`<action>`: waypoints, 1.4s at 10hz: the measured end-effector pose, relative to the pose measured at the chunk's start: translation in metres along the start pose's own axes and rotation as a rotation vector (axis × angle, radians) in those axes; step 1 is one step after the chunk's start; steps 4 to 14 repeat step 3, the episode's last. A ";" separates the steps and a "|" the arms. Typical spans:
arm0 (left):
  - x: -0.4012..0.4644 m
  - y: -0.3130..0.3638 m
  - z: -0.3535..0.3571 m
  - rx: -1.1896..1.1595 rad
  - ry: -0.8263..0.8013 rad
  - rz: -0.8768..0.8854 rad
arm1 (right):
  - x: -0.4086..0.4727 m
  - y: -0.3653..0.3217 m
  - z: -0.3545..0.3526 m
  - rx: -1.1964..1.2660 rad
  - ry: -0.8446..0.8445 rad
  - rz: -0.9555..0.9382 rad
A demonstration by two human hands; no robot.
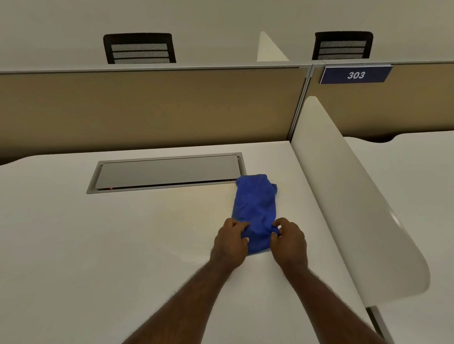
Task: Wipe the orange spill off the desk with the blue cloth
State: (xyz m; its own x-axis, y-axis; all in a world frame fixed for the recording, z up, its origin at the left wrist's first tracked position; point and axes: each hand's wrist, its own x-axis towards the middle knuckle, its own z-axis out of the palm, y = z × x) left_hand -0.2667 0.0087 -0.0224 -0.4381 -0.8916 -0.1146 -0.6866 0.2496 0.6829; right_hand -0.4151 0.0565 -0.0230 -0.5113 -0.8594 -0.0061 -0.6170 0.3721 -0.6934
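Both hands, the left hand (230, 236) and the right hand (288, 240), pinch the near end of the cloth (255, 210), which lies on the desk (77, 241) just right of the cable hatch (165, 173). No orange spill shows; keep the cloth flat, pressing evenly.

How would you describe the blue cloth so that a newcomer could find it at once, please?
Start at the white desk below the tan partition. Follow the grey cable hatch set into the desk to its right end; the cloth lies there, its near end gripped by the left hand and right hand. It is the only bright blue, crumpled thing on the desk.
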 end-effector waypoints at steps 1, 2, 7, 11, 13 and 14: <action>-0.003 0.005 0.000 -0.167 0.010 0.044 | -0.002 0.005 -0.007 -0.002 0.063 0.056; -0.008 0.007 -0.005 -0.289 -0.007 0.026 | -0.008 0.004 -0.010 -0.014 0.075 0.089; -0.016 0.000 -0.013 -0.438 -0.033 -0.033 | -0.018 -0.002 -0.007 -0.167 0.110 0.057; -0.016 0.000 -0.013 -0.438 -0.033 -0.033 | -0.018 -0.002 -0.007 -0.167 0.110 0.057; -0.016 0.000 -0.013 -0.438 -0.033 -0.033 | -0.018 -0.002 -0.007 -0.167 0.110 0.057; -0.016 0.000 -0.013 -0.438 -0.033 -0.033 | -0.018 -0.002 -0.007 -0.167 0.110 0.057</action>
